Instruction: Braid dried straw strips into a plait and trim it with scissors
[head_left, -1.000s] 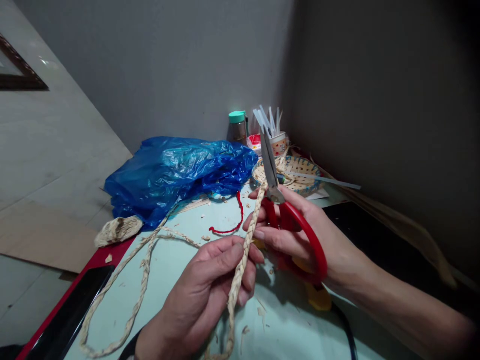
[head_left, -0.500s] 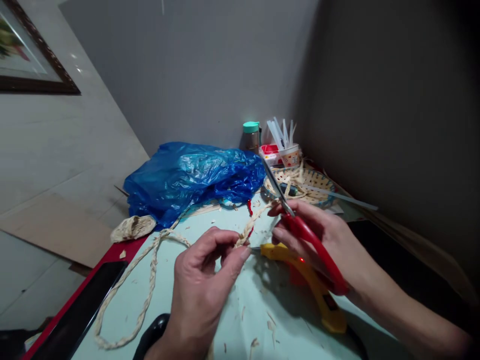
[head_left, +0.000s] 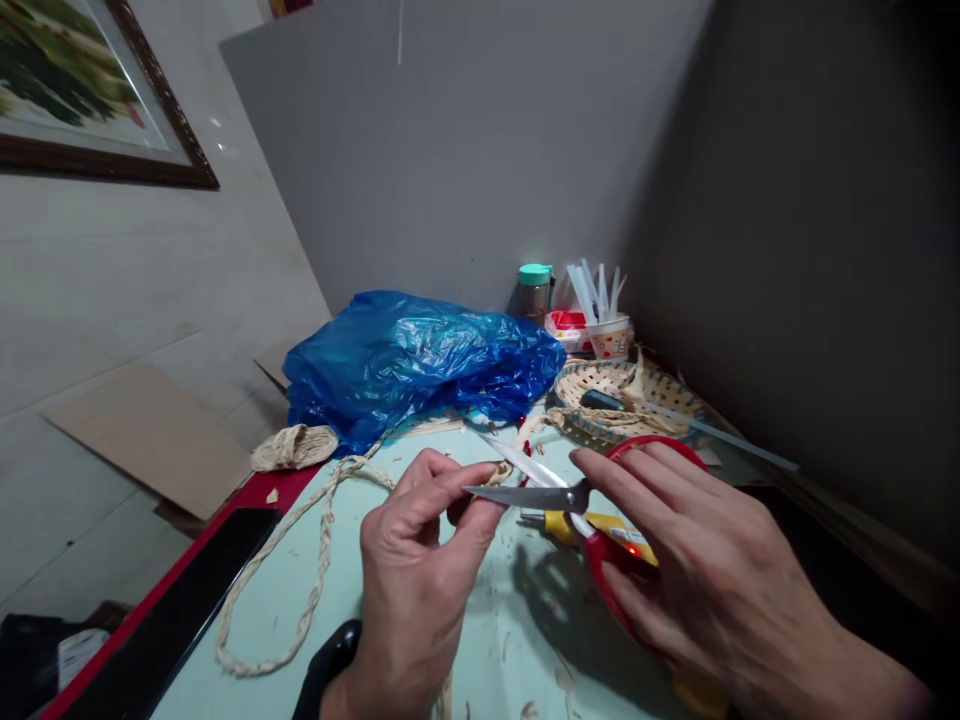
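My left hand pinches a pale braided cord between thumb and fingers. One length of it loops down on the left of the table, and another runs forward past my fingertips. My right hand grips red-handled scissors with the blades spread apart. The blades lie beside my left fingertips, around the cord there; whether they touch it I cannot tell. Beneath my right hand lies a yellow hot glue gun with a red light on, partly hidden by the hand and scissors.
A crumpled blue plastic bag lies at the back. Right of it are a green-lidded bottle, a paper cup of glue sticks and a woven basket. A fibre bundle sits left; scraps dot the pale tabletop.
The scissors have swung from pointing up and away to pointing left at the cord, and their blades have opened. My right hand has turned with them. The view has shifted slightly.
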